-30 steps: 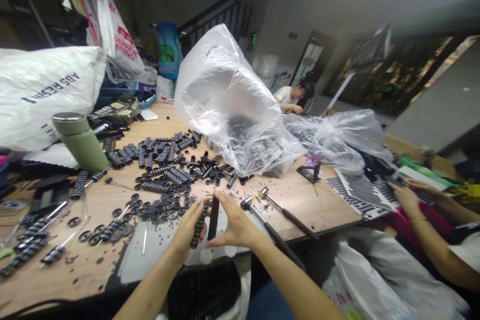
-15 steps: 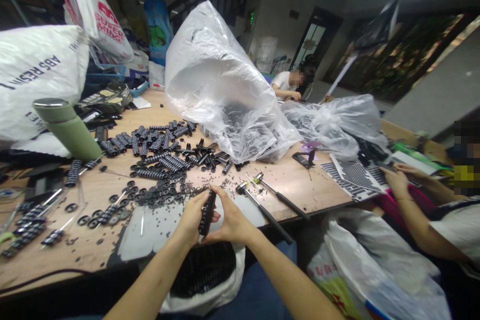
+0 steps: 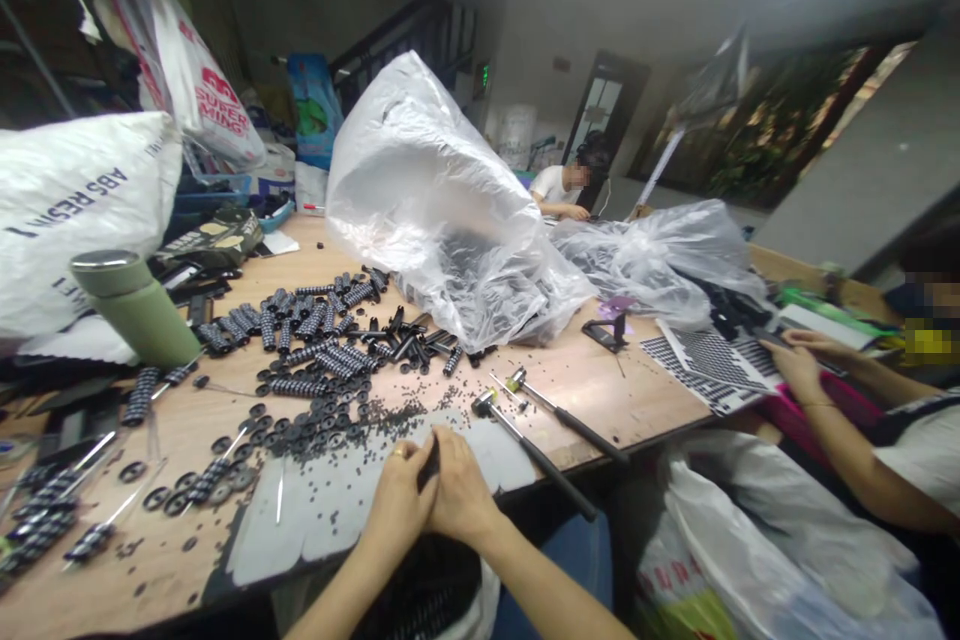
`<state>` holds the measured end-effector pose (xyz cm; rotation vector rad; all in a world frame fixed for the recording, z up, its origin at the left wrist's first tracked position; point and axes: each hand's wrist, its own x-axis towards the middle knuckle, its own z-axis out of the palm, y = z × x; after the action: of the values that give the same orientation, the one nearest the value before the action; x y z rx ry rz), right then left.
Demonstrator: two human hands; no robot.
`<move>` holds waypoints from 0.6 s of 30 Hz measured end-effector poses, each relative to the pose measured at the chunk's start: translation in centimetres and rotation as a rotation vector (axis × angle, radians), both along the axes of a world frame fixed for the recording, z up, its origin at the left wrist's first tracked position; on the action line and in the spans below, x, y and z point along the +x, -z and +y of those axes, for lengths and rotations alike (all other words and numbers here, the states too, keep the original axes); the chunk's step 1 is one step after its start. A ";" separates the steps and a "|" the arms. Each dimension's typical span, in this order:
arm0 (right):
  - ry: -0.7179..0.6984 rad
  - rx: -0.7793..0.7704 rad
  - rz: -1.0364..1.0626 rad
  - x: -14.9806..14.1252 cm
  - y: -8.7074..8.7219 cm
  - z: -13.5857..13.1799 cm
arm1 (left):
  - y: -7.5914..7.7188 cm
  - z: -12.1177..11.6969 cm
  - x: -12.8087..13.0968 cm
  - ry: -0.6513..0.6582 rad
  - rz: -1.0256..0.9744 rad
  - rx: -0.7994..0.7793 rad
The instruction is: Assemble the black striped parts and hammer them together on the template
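Observation:
My left hand [image 3: 403, 495] and my right hand [image 3: 461, 492] are pressed together over the near edge of the table. Both are closed around a black ribbed plastic part [image 3: 430, 466], of which only a dark sliver shows between the fingers. Beneath them on the table lies a grey mat [image 3: 300, 520] sprinkled with tiny black pieces [image 3: 397, 410]. Below the hands, a white bag [image 3: 487, 605] hangs open with dark ribbed parts inside. Right of my hands rest two hammers [image 3: 551, 468] with black handles.
Ribbed black rollers [image 3: 300, 320] and black discs [image 3: 289, 435] cover the table's left side, near a green flask [image 3: 139, 310]. A large clear plastic bag [image 3: 442, 180] stands behind. At right, a co-worker's hands [image 3: 799, 360] are near patterned sheets [image 3: 712, 370].
My right hand has closed in against the left, so the black part, plainly visible before, is now mostly covered. The camera view has tilted slightly upward.

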<state>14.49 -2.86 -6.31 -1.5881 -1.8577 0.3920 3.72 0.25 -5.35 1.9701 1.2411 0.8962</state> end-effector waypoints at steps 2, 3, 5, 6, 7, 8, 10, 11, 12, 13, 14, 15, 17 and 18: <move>0.001 -0.029 -0.063 0.5 0.3 -0.3 | 1.3 0.1 -0.1 0.036 0.191 0.143; 0.023 -0.041 -0.112 1.2 0.2 -0.6 | 1.8 0.2 -0.3 0.076 0.258 0.192; 0.181 -0.060 -0.249 3.5 -0.3 -1.4 | 2.3 0.4 -1.0 0.165 0.366 0.286; 0.320 -0.068 -0.331 5.0 -0.6 -1.8 | 2.3 0.5 -1.4 0.198 0.415 0.340; 0.475 -0.088 -0.421 6.4 -0.9 -2.2 | 2.2 0.5 -1.9 0.216 0.464 0.399; 0.568 -0.122 -0.507 7.8 -1.1 -2.5 | 2.0 0.5 -2.4 0.219 0.512 0.456; 0.623 -0.177 -0.624 9.8 -1.5 -2.9 | 1.5 0.3 -3.0 0.193 0.588 0.551; 0.606 -0.199 -0.637 10.3 -1.7 -3.0 | 1.2 0.2 -3.2 0.180 0.612 0.584; 0.576 -0.213 -0.612 10.3 -2.0 -3.2 | 0.9 0.1 -3.2 0.167 0.629 0.605; 0.538 -0.222 -0.553 10.0 -2.3 -3.5 | 0.7 -0.1 -3.2 0.157 0.641 0.614; 0.492 -0.224 -0.469 9.5 -2.6 -3.9 | 0.5 -0.2 -3.2 0.153 0.652 0.616; 0.442 -0.220 -0.374 8.8 -2.9 -4.3 | 0.5 -0.3 -3.1 0.152 0.663 0.612; 0.344 -0.202 -0.219 7.3 -3.2 -5.3 | 0.4 -0.4 -3.0 0.150 0.682 0.592; 0.309 -0.210 -0.189 6.6 -3.2 -5.8 | 0.5 -0.4 -3.0 0.147 0.689 0.578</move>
<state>21.08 -8.68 -3.12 -2.0818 -1.7091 0.3151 0.72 -0.20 -5.83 2.9594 1.2421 0.5408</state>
